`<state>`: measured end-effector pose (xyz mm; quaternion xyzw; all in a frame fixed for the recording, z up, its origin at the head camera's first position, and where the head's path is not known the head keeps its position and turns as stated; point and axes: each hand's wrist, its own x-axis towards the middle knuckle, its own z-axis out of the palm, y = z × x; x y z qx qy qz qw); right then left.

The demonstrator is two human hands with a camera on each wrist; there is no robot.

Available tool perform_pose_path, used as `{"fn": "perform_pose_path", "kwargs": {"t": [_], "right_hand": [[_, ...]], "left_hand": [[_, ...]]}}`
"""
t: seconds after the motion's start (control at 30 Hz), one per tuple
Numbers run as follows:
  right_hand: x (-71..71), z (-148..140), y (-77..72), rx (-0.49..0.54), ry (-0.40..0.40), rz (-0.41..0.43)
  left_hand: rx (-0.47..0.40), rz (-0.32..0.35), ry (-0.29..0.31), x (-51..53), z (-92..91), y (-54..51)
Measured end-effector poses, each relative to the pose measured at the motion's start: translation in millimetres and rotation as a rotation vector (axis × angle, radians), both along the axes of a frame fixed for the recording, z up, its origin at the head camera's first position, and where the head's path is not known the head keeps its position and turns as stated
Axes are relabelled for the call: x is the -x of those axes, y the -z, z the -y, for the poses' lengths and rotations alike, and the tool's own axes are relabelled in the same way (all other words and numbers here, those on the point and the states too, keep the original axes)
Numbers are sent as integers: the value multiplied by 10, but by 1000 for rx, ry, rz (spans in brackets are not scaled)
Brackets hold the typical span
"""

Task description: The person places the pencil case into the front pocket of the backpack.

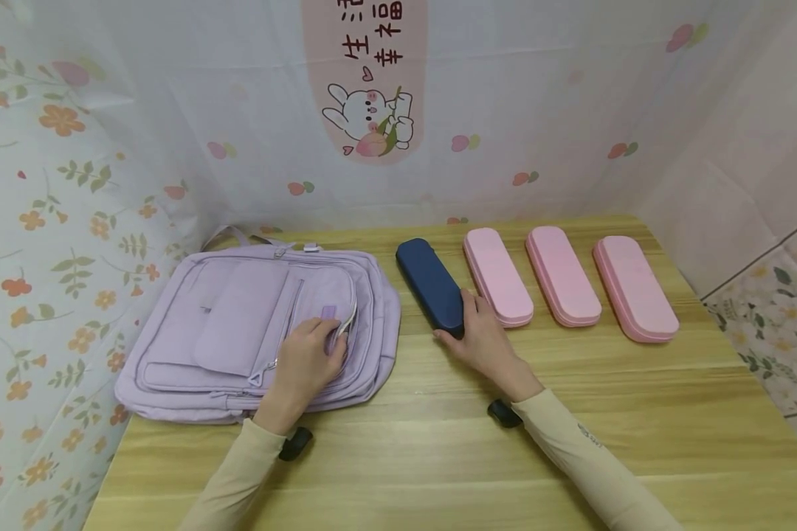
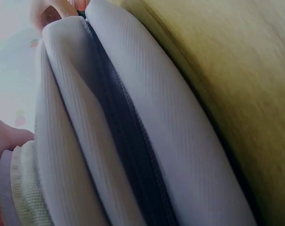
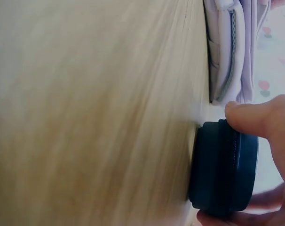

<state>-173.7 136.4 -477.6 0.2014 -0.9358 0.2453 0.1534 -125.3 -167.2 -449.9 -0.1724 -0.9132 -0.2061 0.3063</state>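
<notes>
A lilac backpack [image 1: 239,317] lies flat at the left of the table, its front pocket [image 1: 345,324] partly unzipped. My left hand [image 1: 305,365] pinches the lifted edge of that pocket; in the left wrist view the thumb [image 2: 11,136] shows beside the fabric edge. To the right of the bag, a dark blue zipped pencil case [image 1: 430,284] lies at a slant on the wood. My right hand [image 1: 485,339] grips its near end, thumb on one side and fingers on the other. In the right wrist view the blue case [image 3: 222,169] sits between thumb and fingers, close to the tabletop.
Three pink pencil cases, the left one [image 1: 498,276], the middle one [image 1: 562,276] and the right one [image 1: 635,287], lie in a row right of the blue case. A printed cloth [image 1: 538,96] hangs behind the wooden table [image 1: 412,457].
</notes>
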Motion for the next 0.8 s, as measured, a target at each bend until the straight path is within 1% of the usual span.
{"fn": "perform_pose_path", "kwargs": {"t": [0.2, 0.33, 0.4, 0.6, 0.8], "right_hand": [[9, 13, -14, 44, 111, 91], [16, 8, -8, 96, 154, 146], [14, -1, -10, 123, 168, 160], [10, -51, -35, 153, 192, 146], [-4, -79, -110, 206, 193, 130]], "left_hand": [[-59, -18, 17, 25, 18, -35], [-110, -42, 20, 37, 32, -66], [-129, -58, 14, 41, 41, -88], [-176, -101, -6, 45, 89, -178], [-224, -150, -30, 40, 156, -277]]}}
